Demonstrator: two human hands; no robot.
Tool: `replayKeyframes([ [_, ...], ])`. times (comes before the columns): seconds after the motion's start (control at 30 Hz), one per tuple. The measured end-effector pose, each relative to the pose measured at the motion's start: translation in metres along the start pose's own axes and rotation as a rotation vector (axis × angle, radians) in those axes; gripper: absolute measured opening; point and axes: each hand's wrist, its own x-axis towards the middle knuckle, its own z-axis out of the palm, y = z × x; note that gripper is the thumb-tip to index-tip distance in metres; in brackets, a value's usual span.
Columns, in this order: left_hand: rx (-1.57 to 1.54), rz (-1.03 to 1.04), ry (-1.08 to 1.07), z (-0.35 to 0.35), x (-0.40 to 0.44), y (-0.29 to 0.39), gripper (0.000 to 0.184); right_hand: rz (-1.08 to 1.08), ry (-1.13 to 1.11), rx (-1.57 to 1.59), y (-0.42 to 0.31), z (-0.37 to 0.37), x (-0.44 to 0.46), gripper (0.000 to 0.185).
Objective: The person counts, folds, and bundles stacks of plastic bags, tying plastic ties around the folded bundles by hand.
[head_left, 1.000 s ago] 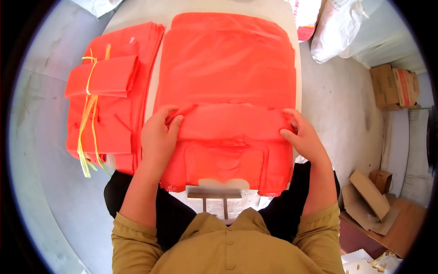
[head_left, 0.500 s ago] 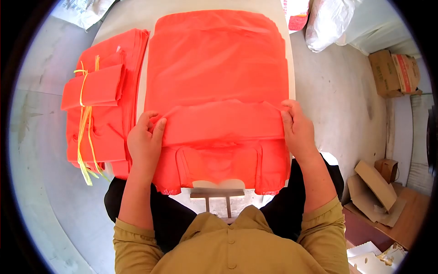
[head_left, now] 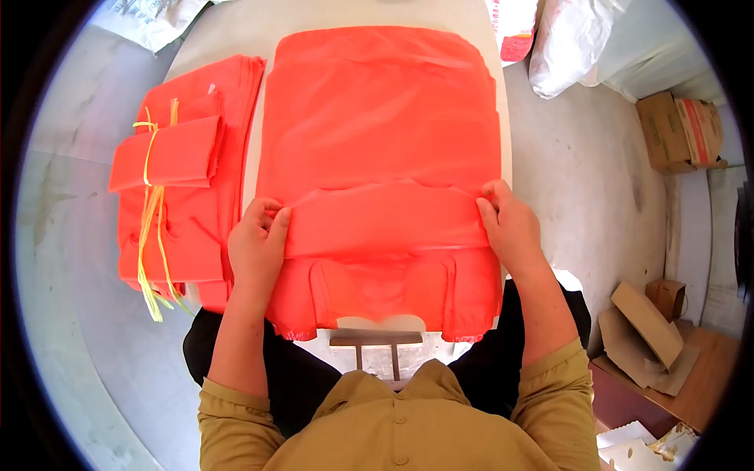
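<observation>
A broad stack of red plastic carrier bags (head_left: 377, 110) lies flat in front of me, with its handle cut-outs hanging over the near edge. Across the stack's lower half runs a folded band of a red plastic bag (head_left: 385, 218). My left hand (head_left: 259, 239) pinches the left end of this band between thumb and fingers. At the opposite end, my right hand (head_left: 510, 228) is closed on the band in the same way. Both palms are partly turned from view, and how many layers they grip cannot be made out.
Left of the stack lie more red bags (head_left: 243, 86), topped by a folded bundle (head_left: 169, 161) and yellow ties (head_left: 149, 228). The pale tabletop (head_left: 228, 35) shows behind. White sacks (head_left: 569, 47) stand at the back right; cardboard boxes (head_left: 677, 133) and an open carton (head_left: 648, 330) are at right.
The whole view has shifted slightly, so the stack appears a little lower. My hands still grip both ends of the folded band, now drawn slightly closer together.
</observation>
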Motion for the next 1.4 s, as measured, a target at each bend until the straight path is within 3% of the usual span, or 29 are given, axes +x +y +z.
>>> replayKeyframes([
  [0.17,-0.141,0.009,0.009,0.001,-0.001,-0.010,0.021,-0.079,0.076,-0.211,-0.004,-0.010,-0.001,0.016],
  [0.27,-0.142,-0.008,-0.006,-0.006,-0.004,-0.011,0.022,-0.327,0.281,-0.235,-0.005,-0.012,-0.001,0.026],
  [0.37,-0.105,-0.007,-0.030,-0.011,-0.006,-0.008,0.024,-0.696,0.266,-0.154,-0.029,-0.014,-0.006,0.041],
  [0.43,-0.096,0.004,-0.032,-0.011,-0.008,-0.007,0.026,-0.907,0.130,-0.036,-0.043,0.007,-0.009,0.054],
  [0.63,-0.158,0.107,0.007,-0.012,-0.014,-0.014,0.032,-0.815,-0.229,-0.162,-0.074,0.034,-0.017,0.069],
  [0.9,-0.399,0.012,-0.063,-0.029,-0.021,-0.027,0.047,-0.767,-0.290,-0.152,-0.076,0.036,-0.012,0.072],
  [1.0,-0.280,-0.010,-0.040,-0.032,-0.024,-0.012,0.040,-0.765,-0.293,-0.170,-0.077,0.035,-0.010,0.072],
  [1.1,-0.056,0.325,0.021,-0.017,-0.023,-0.022,0.034,-0.769,-0.289,-0.184,-0.079,0.035,-0.009,0.074],
  [1.2,-0.226,0.064,-0.058,-0.013,-0.024,-0.026,0.036,-0.771,-0.252,-0.209,-0.078,0.038,-0.013,0.074],
  [1.3,-0.348,-0.071,-0.114,-0.017,-0.024,-0.018,0.036,-0.795,-0.204,-0.173,-0.071,0.045,-0.012,0.073],
  [1.33,-0.338,-0.060,-0.100,-0.015,-0.024,-0.020,0.040,-0.807,-0.189,-0.152,-0.069,0.045,-0.012,0.073],
  [1.4,-0.023,0.161,-0.013,-0.017,-0.024,-0.017,0.043,-0.807,-0.189,-0.100,-0.064,0.042,-0.012,0.073],
])
